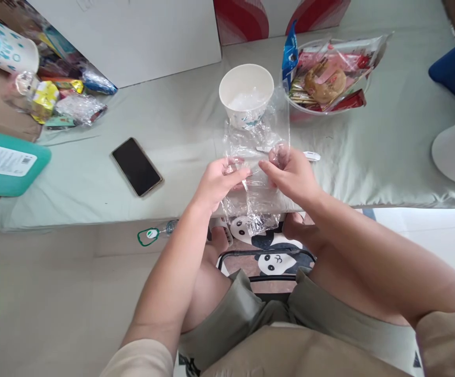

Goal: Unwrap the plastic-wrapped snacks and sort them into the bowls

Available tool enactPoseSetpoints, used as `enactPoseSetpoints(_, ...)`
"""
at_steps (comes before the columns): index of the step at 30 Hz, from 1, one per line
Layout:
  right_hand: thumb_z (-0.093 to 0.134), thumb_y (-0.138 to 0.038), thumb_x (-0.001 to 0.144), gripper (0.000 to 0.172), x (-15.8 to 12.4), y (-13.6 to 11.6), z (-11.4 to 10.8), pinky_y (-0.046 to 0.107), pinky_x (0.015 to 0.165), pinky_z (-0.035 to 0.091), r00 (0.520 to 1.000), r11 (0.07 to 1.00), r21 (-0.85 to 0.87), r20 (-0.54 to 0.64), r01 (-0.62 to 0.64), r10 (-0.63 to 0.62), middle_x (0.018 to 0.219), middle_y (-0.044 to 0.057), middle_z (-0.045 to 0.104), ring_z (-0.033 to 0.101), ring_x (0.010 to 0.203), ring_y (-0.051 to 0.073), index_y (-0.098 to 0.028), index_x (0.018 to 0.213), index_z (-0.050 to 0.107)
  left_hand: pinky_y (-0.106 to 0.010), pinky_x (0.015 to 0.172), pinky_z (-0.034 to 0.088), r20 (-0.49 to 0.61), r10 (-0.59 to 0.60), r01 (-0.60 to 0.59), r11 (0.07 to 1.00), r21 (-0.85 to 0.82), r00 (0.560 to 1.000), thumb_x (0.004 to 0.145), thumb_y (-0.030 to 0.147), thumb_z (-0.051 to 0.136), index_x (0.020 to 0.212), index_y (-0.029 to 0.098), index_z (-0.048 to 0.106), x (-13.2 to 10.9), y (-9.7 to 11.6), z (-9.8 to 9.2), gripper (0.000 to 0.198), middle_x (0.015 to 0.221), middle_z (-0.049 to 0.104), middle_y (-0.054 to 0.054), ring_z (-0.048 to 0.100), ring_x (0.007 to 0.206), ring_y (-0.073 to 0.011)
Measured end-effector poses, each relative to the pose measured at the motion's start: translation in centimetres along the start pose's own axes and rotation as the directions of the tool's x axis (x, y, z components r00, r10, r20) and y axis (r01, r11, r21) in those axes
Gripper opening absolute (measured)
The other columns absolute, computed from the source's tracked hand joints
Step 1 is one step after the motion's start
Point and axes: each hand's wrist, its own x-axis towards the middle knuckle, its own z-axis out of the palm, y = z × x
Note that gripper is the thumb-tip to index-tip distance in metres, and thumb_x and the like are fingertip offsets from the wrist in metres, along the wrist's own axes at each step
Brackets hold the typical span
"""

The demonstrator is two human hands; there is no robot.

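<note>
Both hands hold a clear plastic bag [256,196] over the front edge of a low table [172,120] covered in pale green cloth. My left hand [217,180] pinches the bag's left side with thumb and fingers closed. My right hand [290,173] pinches its right side, fingers curled on the film. The bag hangs down between them, crumpled at the bottom. Just behind it stands a white paper bowl [246,94] with something clear inside. A white object [311,155] lies on the cloth behind my right hand.
A black phone [136,166] lies to the left. A clear bowl of packaged snacks [329,73] sits at back right. Wrappers and a small bottle [34,94] pile at back left beside a teal box [7,162]. My knees and panda slippers [270,251] are below.
</note>
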Motion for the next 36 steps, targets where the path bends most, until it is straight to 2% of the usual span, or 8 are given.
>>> enactPoseSetpoints(4,0.07,-0.023,0.083,0.021,0.1,0.1,-0.7,0.029,0.05,0.045,1.0,0.998,0.054,0.028,-0.015,0.014,0.076,-0.003,0.057,0.056,0.052,0.009,-0.023,0.08,0.049,-0.02,0.058,0.054,-0.123,0.005,0.001,0.999,0.054,0.992,0.08,0.017,0.066,0.095,0.018,0.065,0.1,0.3,-0.4,0.015,0.078,0.076,-0.003,0.073,0.067,-0.0127)
enactPoseSetpoints(10,0.062,-0.026,0.092,0.027,0.3,0.6,-1.8,0.027,0.045,0.046,0.951,0.983,0.075,0.275,-0.17,0.143,0.054,-0.007,0.058,0.057,0.042,0.012,-0.023,0.119,0.06,-0.019,0.041,0.042,0.037,-0.001,-0.003,0.994,0.108,0.999,0.084,0.028,0.065,0.12,0.025,0.059,-0.2,0.4,-2.4,0.037,0.062,0.069,0.003,0.068,0.048,-0.0141)
enactPoseSetpoints(14,0.059,-0.027,0.095,0.036,0.2,0.9,-1.6,0.028,0.049,0.052,0.977,0.993,0.095,0.206,-0.07,0.049,0.058,-0.005,0.064,0.061,0.047,0.014,-0.023,0.131,0.06,-0.023,0.049,0.051,0.164,-0.003,-0.004,0.999,0.041,0.986,0.084,0.052,0.074,0.133,0.024,0.055,-0.1,0.1,-2.6,0.059,0.077,0.076,-0.004,0.075,0.061,-0.0199)
enactPoseSetpoints(19,0.056,-0.024,0.094,0.048,-0.1,1.5,-1.5,0.031,0.056,0.057,0.964,0.994,0.081,0.25,0.066,-0.085,0.081,-0.001,0.075,0.065,0.053,0.013,-0.026,0.142,0.057,-0.024,0.048,0.05,0.086,0.054,-0.065,0.99,0.123,0.995,0.087,0.026,0.075,0.135,0.023,0.055,0.4,-0.6,-1.9,0.052,0.066,0.072,0.0,0.072,0.056,-0.0187)
enactPoseSetpoints(23,0.054,-0.022,0.093,0.038,0.3,2.2,-1.6,0.031,0.058,0.058,0.97,0.985,0.055,0.175,0.162,-0.169,0.117,0.004,0.075,0.066,0.057,0.01,-0.029,0.128,0.067,-0.021,0.053,0.054,0.121,0.127,-0.143,0.981,0.132,0.984,0.093,0.019,0.066,0.129,0.025,0.059,0.5,-0.7,-2.2,0.037,0.072,0.074,0.001,0.072,0.059,-0.0132)
enactPoseSetpoints(26,0.059,-0.024,0.09,0.017,0.8,2.5,-1.6,0.032,0.059,0.058,0.978,0.98,0.072,0.086,0.184,-0.19,0.122,0.005,0.07,0.064,0.061,0.01,-0.025,0.099,0.074,-0.02,0.056,0.056,0.127,0.198,-0.213,0.97,0.117,0.972,0.093,0.021,0.066,0.113,0.023,0.066,0.6,-1.0,-2.5,0.02,0.078,0.076,0.0,0.069,0.058,-0.0093)
enactPoseSetpoints(30,0.072,-0.022,0.077,0.009,1.1,2.4,-2.0,0.041,0.086,0.059,0.961,0.96,0.057,0.005,0.275,-0.275,0.117,0.006,0.069,0.069,0.096,0.021,-0.021,0.068,0.069,-0.02,0.061,0.057,0.116,0.341,-0.355,0.925,0.137,0.933,0.091,0.025,0.069,0.096,0.021,0.073,1.2,-1.5,-2.7,0.008,0.084,0.076,-0.001,0.067,0.065,-0.0084)
enactPoseSetpoints(36,0.064,-0.024,0.076,0.011,0.9,1.6,-2.8,0.043,0.09,0.056,0.978,0.972,0.107,-0.038,0.207,-0.205,0.112,0.007,0.069,0.065,0.118,0.028,-0.023,0.08,0.074,-0.026,0.078,0.059,0.081,0.426,-0.431,0.861,0.271,0.901,0.081,0.016,0.064,0.089,0.02,0.079,1.3,-1.3,-3.1,0.017,0.093,0.079,-0.004,0.071,0.083,-0.0132)
